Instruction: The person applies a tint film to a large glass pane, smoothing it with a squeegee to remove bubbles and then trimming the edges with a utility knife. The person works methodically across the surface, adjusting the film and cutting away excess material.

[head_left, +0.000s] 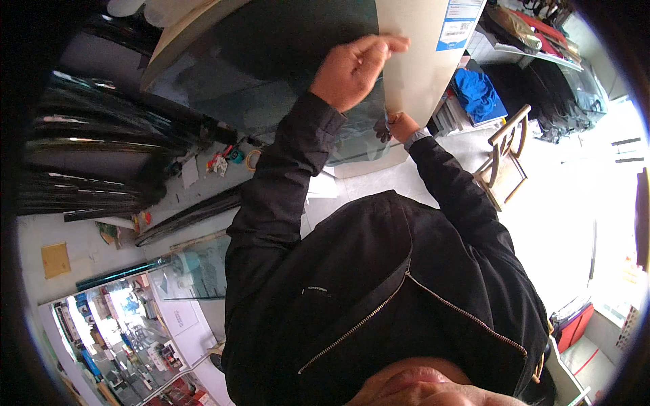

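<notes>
A: Working on what?
B: Apparently handling the dark, glossy panel [271,47] on the far side, alongside its smooth cream border [420,47].
A: Holding anything?
B: Curling narrow with the left hand [353,73], showing nothing gripped; bending inward with the right hand [403,126] at the near end, too unclear to tell a hold.
A: Calling for what next?
B: Probably for steadying that broad, stiff-looking panel at right while guiding lightly at left, judging by its slick, reflective finish.
</notes>
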A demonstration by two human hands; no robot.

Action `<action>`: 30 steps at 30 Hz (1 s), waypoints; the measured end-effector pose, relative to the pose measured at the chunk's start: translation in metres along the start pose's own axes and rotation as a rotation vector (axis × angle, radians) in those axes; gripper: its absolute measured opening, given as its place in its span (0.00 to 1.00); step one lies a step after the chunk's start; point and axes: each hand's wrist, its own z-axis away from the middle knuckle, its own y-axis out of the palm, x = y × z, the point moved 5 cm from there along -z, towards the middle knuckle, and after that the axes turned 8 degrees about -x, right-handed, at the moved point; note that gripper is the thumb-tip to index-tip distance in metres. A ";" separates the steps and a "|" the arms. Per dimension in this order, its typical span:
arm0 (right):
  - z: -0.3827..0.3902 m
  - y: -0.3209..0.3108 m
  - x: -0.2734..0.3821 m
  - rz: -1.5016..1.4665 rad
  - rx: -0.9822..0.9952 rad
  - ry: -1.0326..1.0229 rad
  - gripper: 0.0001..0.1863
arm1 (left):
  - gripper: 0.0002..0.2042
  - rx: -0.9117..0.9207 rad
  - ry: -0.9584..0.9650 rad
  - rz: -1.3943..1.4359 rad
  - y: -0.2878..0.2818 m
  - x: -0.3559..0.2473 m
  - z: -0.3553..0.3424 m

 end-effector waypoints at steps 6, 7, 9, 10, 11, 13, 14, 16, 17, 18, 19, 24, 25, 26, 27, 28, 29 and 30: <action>0.018 -0.012 0.030 -0.207 0.049 -0.029 0.09 | 0.18 0.160 -0.249 -0.120 0.037 0.055 0.058; 0.018 -0.013 0.030 -0.140 0.017 0.003 0.09 | 0.18 0.176 -0.255 -0.151 0.040 0.059 0.063; 0.017 -0.012 0.032 -0.033 -0.018 -0.063 0.09 | 0.18 0.227 -0.331 -0.242 0.042 0.060 0.067; 0.015 -0.009 0.028 -0.109 -0.011 -0.013 0.08 | 0.18 0.260 -0.344 -0.227 0.039 0.054 0.063; 0.011 -0.006 0.023 -0.152 -0.005 0.043 0.08 | 0.18 0.212 -0.238 -0.188 0.031 0.040 0.053; 0.002 -0.007 0.015 -0.188 0.011 0.104 0.07 | 0.19 0.162 -0.131 -0.167 0.005 0.009 0.029; 0.003 -0.006 0.011 -0.182 0.026 0.117 0.07 | 0.18 0.106 -0.048 -0.111 -0.014 -0.009 0.016; 0.002 -0.008 0.011 -0.023 0.044 0.064 0.06 | 0.17 0.025 0.011 -0.025 -0.054 -0.038 -0.004; 0.002 -0.009 0.014 0.129 0.048 -0.004 0.06 | 0.18 -0.005 0.005 0.014 -0.073 -0.048 -0.011; 0.003 -0.011 0.015 0.342 0.040 -0.050 0.06 | 0.19 -0.004 -0.004 0.052 -0.084 -0.053 -0.015; 0.004 -0.013 0.022 0.268 0.007 -0.145 0.07 | 0.19 0.024 -0.029 0.038 -0.084 -0.053 -0.014; 0.010 -0.013 0.016 -0.016 -0.023 -0.074 0.08 | 0.18 0.052 -0.121 0.108 -0.068 -0.022 0.021; 0.008 -0.011 0.011 -0.092 -0.013 -0.031 0.07 | 0.18 0.056 -0.135 0.107 -0.065 -0.014 0.030; 0.006 -0.009 0.007 -0.165 -0.013 0.005 0.07 | 0.18 0.071 -0.143 0.071 -0.062 -0.005 0.039; 0.004 -0.008 0.003 -0.223 -0.019 0.029 0.07 | 0.19 0.086 -0.152 0.035 -0.059 0.003 0.047; 0.004 -0.007 0.001 -0.254 -0.021 0.047 0.06 | 0.19 0.098 -0.151 -0.002 -0.056 0.010 0.055; 0.005 -0.006 0.000 -0.274 -0.021 0.064 0.06 | 0.19 0.112 -0.182 -0.010 -0.053 0.018 0.063; 0.007 -0.006 -0.003 -0.197 -0.005 0.133 0.05 | 0.19 0.125 -0.205 -0.018 -0.049 0.025 0.071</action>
